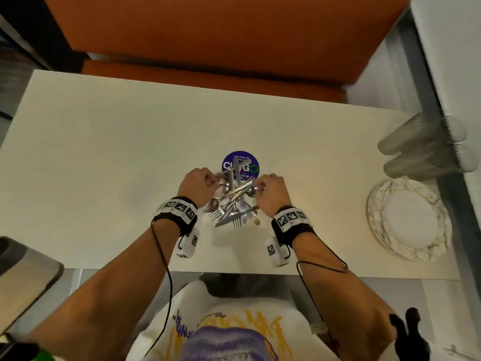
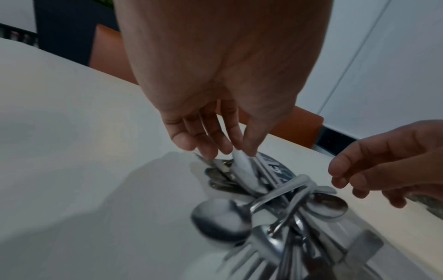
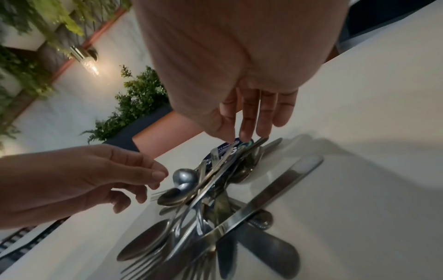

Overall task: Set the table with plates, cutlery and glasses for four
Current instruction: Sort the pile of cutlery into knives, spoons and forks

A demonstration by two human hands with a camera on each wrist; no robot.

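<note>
A loose pile of forks, knives and spoons (image 1: 233,201) lies at the middle of the white table (image 1: 104,152), partly over a round purple sticker (image 1: 240,162). My left hand (image 1: 201,182) is at the pile's far left. In the left wrist view my left hand (image 2: 230,151) points down, and its thumb and fingers pinch the end of a bright handle (image 2: 244,170). My right hand (image 1: 269,187) is at the pile's far right. In the right wrist view my right hand (image 3: 242,138) has nearly straight fingers that touch the handle ends of the pile (image 3: 210,204), with nothing visibly held.
A stack of white plates with marbled rims (image 1: 377,230) sits at the table's right edge. Clear glasses (image 1: 416,147) lie on their sides just beyond it. An orange bench (image 1: 208,35) runs along the far side. A grey object (image 1: 26,264) is at the near left.
</note>
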